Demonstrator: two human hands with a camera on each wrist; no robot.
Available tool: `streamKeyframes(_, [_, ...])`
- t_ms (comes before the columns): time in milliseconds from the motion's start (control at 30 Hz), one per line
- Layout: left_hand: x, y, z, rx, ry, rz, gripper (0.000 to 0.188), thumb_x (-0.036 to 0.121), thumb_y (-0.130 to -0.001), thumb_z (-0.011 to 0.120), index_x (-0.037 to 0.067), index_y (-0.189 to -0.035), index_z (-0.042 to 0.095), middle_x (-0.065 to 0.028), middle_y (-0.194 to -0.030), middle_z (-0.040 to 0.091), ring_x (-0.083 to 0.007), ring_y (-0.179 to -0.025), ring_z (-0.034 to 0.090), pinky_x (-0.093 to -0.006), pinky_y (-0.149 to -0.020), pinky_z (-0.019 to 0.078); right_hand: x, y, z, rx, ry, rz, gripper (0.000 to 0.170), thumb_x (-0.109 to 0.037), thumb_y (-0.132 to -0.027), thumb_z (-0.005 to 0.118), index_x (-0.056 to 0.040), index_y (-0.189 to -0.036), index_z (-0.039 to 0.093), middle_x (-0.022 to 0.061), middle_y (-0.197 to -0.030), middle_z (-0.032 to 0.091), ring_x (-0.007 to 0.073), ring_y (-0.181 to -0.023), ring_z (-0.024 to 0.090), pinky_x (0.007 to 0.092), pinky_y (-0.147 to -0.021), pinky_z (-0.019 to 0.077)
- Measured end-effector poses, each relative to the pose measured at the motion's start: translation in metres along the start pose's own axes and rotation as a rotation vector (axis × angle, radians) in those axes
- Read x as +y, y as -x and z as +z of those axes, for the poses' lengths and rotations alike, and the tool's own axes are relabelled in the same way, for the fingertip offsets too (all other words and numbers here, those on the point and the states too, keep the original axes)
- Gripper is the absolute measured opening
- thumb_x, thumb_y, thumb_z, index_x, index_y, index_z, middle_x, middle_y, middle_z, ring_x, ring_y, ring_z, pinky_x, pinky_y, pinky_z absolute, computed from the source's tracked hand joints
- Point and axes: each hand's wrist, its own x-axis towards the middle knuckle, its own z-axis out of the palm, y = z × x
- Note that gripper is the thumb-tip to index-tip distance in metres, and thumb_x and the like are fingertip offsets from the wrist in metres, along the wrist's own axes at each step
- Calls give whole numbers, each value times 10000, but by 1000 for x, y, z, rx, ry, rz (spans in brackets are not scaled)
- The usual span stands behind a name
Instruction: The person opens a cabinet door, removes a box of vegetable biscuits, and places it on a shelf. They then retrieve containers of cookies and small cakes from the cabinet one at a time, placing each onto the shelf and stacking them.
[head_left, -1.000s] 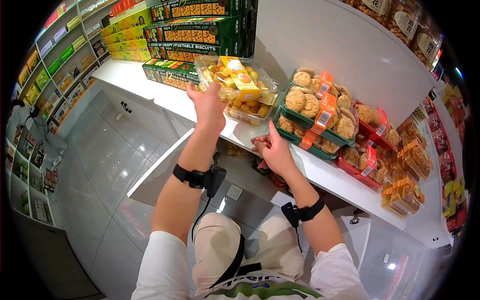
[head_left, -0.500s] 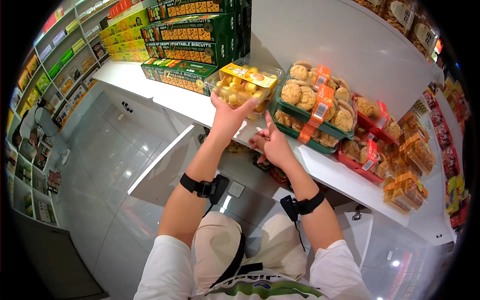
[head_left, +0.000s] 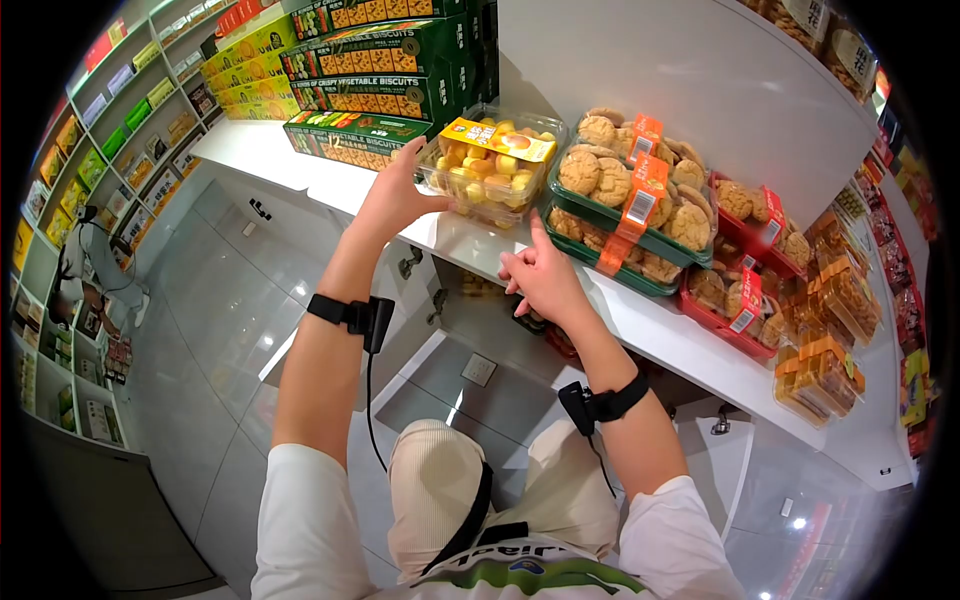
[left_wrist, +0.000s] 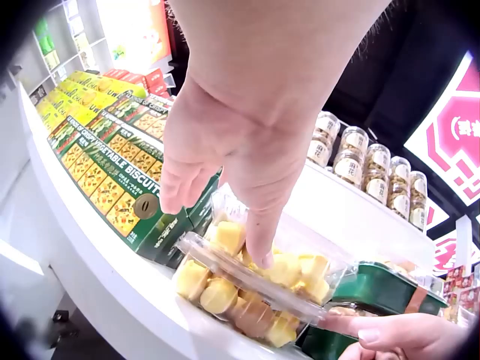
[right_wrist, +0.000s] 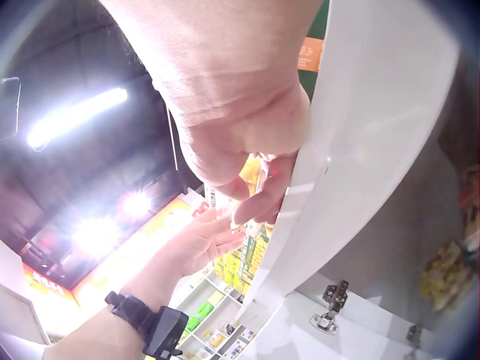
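Two stacked clear plastic boxes of small yellow cakes [head_left: 490, 178] stand on the white counter, the upper one with a yellow-orange label band [head_left: 497, 138]. My left hand [head_left: 393, 198] is spread at their left front, holding nothing; in the left wrist view its thumb [left_wrist: 260, 236] overlaps the box. At the right front corner of the boxes, my right hand [head_left: 552, 283] points its straight index finger, fingertip close to the plastic, with the other fingers loosely curled. Just right are stacked green trays of round cookies [head_left: 598, 178] with orange bands.
Green vegetable biscuit boxes [head_left: 365, 135] stack up at the left, beside yellow cartons [head_left: 250, 75]. Red cookie trays [head_left: 725, 315] and clear packs with orange bands [head_left: 818, 380] continue rightward. Below the counter, a cabinet door [head_left: 715, 460] hangs open. Another person [head_left: 100, 265] is by the far shelves.
My left hand has turned and lowered the tilted upper cake box into line with the lower one, then let go and drawn left. The right hand stays almost in place.
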Motion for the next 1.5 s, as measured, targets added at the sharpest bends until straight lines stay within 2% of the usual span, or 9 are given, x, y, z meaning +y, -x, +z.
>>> streamKeyframes(433, [-7,-12,10,-98,22,-87,958,321,-616,920,31,-1390,436,-146,-1072,656,-244,-999,627,-357,-870,511,-9,2,1,14,10,1,905,-134,-905,559,-73,-1533,-90,91,-790,641,157,-600,619,326,-441,565])
streamKeyframes(667, [-28,-17,15,-64,109,-130,949,272,-635,919,62,-1413,419,-164,-1116,647,-241,-1055,623,-356,-903,509,-13,-8,2,24,99,41,938,-143,-888,577,-107,-1538,-98,83,-774,641,161,-524,596,318,-383,529])
streamKeyframes(733, [-38,-19,18,-118,196,-121,1007,304,-613,921,55,-1431,390,-216,-1194,611,-297,-1091,615,-384,-915,513,-12,-9,2,8,113,49,952,-140,-889,584,-125,-1538,-113,88,-812,656,144,-513,575,308,-372,513])
streamKeyframes(1033, [-39,-13,22,-114,177,-175,935,235,-653,903,-46,-1388,398,-228,-1205,630,-291,-1104,630,-359,-905,519,-10,-6,2,34,98,28,931,-139,-890,577,-33,-1524,-96,69,-792,652,126,-514,556,288,-370,488])
streamKeyframes(1133, [-56,-18,27,-168,217,-153,826,203,-677,888,-83,-1325,462,-216,-1189,647,-284,-1086,643,-354,-899,522,-6,-7,1,5,125,-2,926,-148,-848,564,67,-1497,-60,71,-727,648,167,-495,593,316,-395,526])
streamKeyframes(1167, [-55,-17,26,-165,219,-155,826,203,-677,888,-83,-1325,462,-216,-1189,647,-284,-1086,643,-354,-899,522,-6,-7,1,-5,133,-4,926,-150,-844,566,61,-1501,-52,72,-734,652,167,-494,592,317,-396,526])
streamKeyframes(1233, [-54,-18,25,-152,254,-142,561,89,-743,833,-83,-1204,564,-142,-1072,697,-206,-994,664,-322,-875,523,-6,-9,1,-18,145,-10,927,-151,-840,568,56,-1504,-44,74,-740,656,167,-492,591,318,-397,526])
streamKeyframes(1367, [-57,-20,26,-166,319,-129,509,87,-750,825,-75,-1174,594,-151,-1095,695,-204,-1002,660,-318,-876,521,-9,-11,2,-22,145,28,926,-157,-857,561,-6,-1522,-65,71,-750,661,164,-482,575,317,-391,522])
streamKeyframes(1500, [-60,-23,28,-151,402,-145,615,192,-690,877,-58,-1180,604,-168,-1108,689,-222,-991,661,-317,-843,526,-18,-14,3,-25,149,123,939,-199,-902,564,-65,-1524,-126,81,-753,661,162,-475,563,320,-379,512])
